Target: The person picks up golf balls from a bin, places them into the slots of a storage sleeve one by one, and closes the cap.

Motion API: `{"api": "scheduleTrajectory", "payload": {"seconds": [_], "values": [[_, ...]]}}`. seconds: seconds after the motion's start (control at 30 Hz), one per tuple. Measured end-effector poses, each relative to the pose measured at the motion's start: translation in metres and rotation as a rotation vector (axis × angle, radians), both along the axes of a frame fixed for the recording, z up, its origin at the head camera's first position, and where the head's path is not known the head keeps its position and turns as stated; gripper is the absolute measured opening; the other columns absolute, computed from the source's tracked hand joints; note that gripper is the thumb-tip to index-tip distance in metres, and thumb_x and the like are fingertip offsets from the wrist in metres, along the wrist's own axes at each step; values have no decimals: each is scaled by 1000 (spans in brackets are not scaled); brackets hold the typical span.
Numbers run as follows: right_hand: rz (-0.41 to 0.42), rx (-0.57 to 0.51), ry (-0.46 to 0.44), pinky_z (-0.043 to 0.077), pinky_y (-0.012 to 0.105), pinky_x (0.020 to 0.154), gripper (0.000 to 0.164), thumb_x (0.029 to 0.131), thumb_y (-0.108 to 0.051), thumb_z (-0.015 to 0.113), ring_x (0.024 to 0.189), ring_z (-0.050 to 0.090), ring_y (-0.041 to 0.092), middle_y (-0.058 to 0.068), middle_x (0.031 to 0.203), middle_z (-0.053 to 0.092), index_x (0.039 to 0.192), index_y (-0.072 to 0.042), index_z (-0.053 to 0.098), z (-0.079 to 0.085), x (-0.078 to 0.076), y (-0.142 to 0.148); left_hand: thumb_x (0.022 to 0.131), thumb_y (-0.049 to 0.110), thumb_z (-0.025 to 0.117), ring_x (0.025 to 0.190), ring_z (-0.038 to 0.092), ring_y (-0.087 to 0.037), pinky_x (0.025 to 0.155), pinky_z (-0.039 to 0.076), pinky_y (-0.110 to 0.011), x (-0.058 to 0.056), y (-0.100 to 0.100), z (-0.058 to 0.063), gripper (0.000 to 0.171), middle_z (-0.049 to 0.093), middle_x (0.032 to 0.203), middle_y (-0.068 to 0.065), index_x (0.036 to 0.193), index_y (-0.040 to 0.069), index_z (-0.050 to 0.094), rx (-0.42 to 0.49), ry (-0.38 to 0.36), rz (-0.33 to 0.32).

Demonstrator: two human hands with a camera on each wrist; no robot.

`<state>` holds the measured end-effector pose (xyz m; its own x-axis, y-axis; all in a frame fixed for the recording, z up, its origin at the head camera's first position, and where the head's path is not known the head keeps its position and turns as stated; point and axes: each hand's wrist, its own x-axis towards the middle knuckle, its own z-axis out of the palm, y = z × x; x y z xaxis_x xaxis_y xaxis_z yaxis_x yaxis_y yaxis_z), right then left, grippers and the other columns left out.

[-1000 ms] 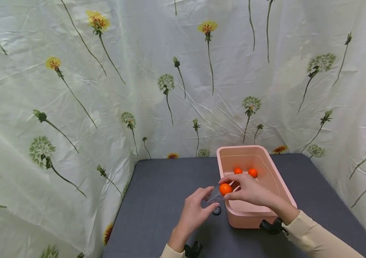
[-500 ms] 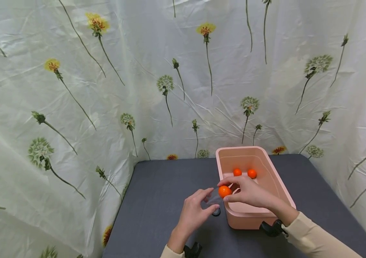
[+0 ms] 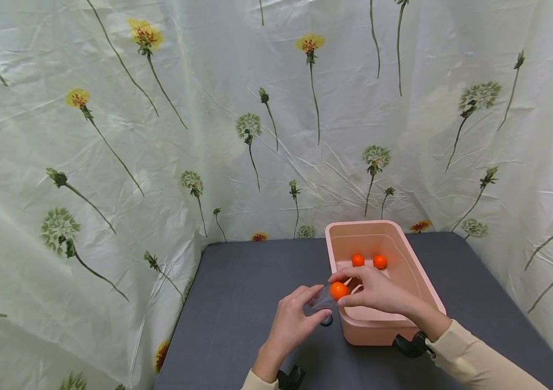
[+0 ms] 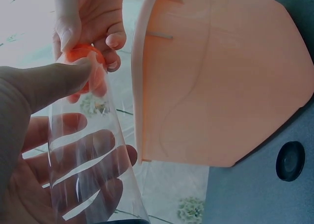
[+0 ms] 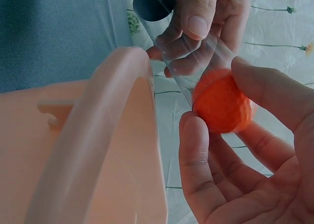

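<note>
My left hand [image 3: 297,319] holds a clear plastic tube [image 4: 105,123], its thumb along one side and fingers curled round the other. A dark end piece [image 5: 153,4] shows at the tube's far end in the right wrist view. At the tube's open mouth, my right hand [image 3: 373,288] pinches an orange ball [image 5: 223,103] with a dimpled surface. Part of the ball shows through the clear wall, right at the rim. Both hands are above the near left edge of a pink bin [image 3: 379,333]. Two more orange balls [image 3: 379,262] lie inside the bin.
A round black cap [image 4: 290,161] lies on the dark grey tabletop [image 3: 252,287], beside the bin's left side. Behind and to the left hangs a white curtain [image 3: 227,65] printed with flowers. Black wrist straps sit at both sleeves.
Both hands stay nearly in place. The ball has moved very slightly down and left with my right hand, and the whole view has shifted a little.
</note>
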<state>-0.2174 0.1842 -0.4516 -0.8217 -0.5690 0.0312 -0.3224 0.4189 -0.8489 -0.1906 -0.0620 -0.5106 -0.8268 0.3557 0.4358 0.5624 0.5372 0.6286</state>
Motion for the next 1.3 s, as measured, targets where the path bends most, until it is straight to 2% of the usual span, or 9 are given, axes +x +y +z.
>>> {"api": "scheduleTrajectory", "payload": {"seconds": [0.1, 0.2, 0.33, 0.47, 0.7, 0.83, 0.93, 1.07, 1.3], "values": [[6, -12, -12, 56, 31, 81, 43, 89, -25, 80, 90, 64, 25, 4, 115, 68, 127, -10, 67, 1, 0, -1, 85, 40, 81, 82, 58, -1, 68, 49, -19, 0, 0, 0, 48, 64, 100, 11, 128, 22, 69, 4, 10, -6], [8, -19, -11, 56, 31, 80, 40, 89, -24, 79, 88, 65, 25, 7, 113, 68, 126, -13, 68, 1, -1, -1, 85, 39, 81, 79, 58, -2, 66, 49, -18, 0, 0, 0, 48, 65, 100, 8, 128, 22, 69, 12, 7, -14], [3, -19, -3, 56, 31, 81, 37, 89, -23, 79, 88, 65, 25, 7, 113, 68, 124, -19, 69, 1, -3, 0, 86, 39, 80, 78, 61, -9, 65, 49, -18, 0, -1, -1, 48, 65, 99, 6, 130, 22, 68, 25, -7, -23], [1, -21, 1, 56, 32, 81, 38, 89, -23, 80, 90, 65, 25, 9, 115, 68, 125, -18, 69, 2, -4, 1, 87, 41, 79, 79, 63, -14, 65, 49, -19, 0, -2, -2, 48, 66, 98, 5, 131, 23, 67, 35, -15, -27], [-9, -24, 10, 56, 30, 82, 38, 89, -22, 80, 95, 66, 24, 11, 117, 67, 125, -21, 68, 4, -7, 3, 87, 44, 78, 78, 57, -2, 64, 50, -20, -1, -3, -2, 49, 65, 97, 8, 131, 25, 67, 56, -10, -12], [-28, -15, 42, 56, 29, 82, 39, 89, -19, 79, 96, 66, 24, 11, 117, 67, 126, -15, 68, 5, -13, 6, 86, 44, 78, 79, 59, -2, 66, 51, -22, -1, -4, -3, 50, 68, 99, 3, 132, 26, 67, 83, -21, 13], [-51, 4, 86, 57, 30, 78, 40, 90, -20, 78, 95, 66, 23, 12, 116, 68, 127, -9, 68, 4, -20, 9, 85, 39, 81, 81, 61, -4, 67, 53, -25, -1, -4, -3, 51, 70, 101, -1, 132, 26, 67, 106, -45, 29], [-87, 25, 118, 57, 32, 75, 40, 90, -21, 78, 95, 66, 26, 12, 114, 69, 125, -5, 68, 0, -37, 17, 83, 34, 84, 83, 63, -7, 67, 56, -28, -1, -4, -1, 52, 71, 102, 1, 132, 26, 67, 143, -74, 39], [-168, 58, 78, 56, 34, 78, 40, 90, -21, 78, 98, 65, 28, 12, 114, 68, 125, -5, 67, -13, -69, 30, 84, 38, 82, 89, 67, -16, 70, 58, -32, -1, -4, -3, 53, 72, 105, 2, 133, 27, 66, 196, -97, 35]]}}
